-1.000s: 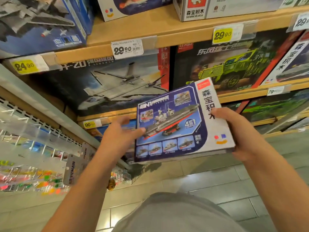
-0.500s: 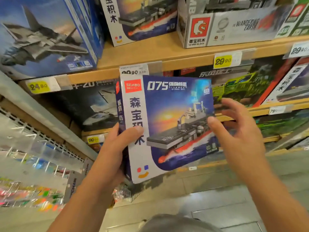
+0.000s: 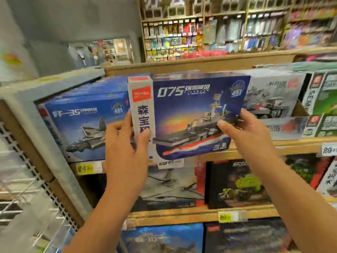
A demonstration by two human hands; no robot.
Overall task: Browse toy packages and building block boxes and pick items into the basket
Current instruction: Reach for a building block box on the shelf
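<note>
Ship box [image 3: 189, 115] — a blue building-block package printed with a grey warship and the number 075 — is held upright in front of the top shelf [image 3: 273, 145], printed face toward the camera. Left hand [image 3: 125, 148] grips the box at its white left edge: the thumb lies across the front of the white strip while the fingers curl round behind the side panel, a pinch that steadies the package and keeps the artwork unobstructed. Right hand [image 3: 242, 130] holds the lower right part: the thumb presses on the front near the ship's hull and the fingers wrap behind the right edge. Support on two opposite edges keeps the flat box level and readable, which suits inspection. Just behind and to the left stands a blue jet box [image 3: 80, 125] on the same shelf; to the right, grey boxes [image 3: 277, 99] sit in an open carton. Below, a dark box with a green vehicle [image 3: 242, 185] occupies the next shelf, with yellow price tags [image 3: 84, 168] clipped to the shelf fronts. No basket appears in the head view — its position cannot be stated. Judgement: the browsing step is in hand, and the box has yet to go either back to the shelf or into the basket.
</note>
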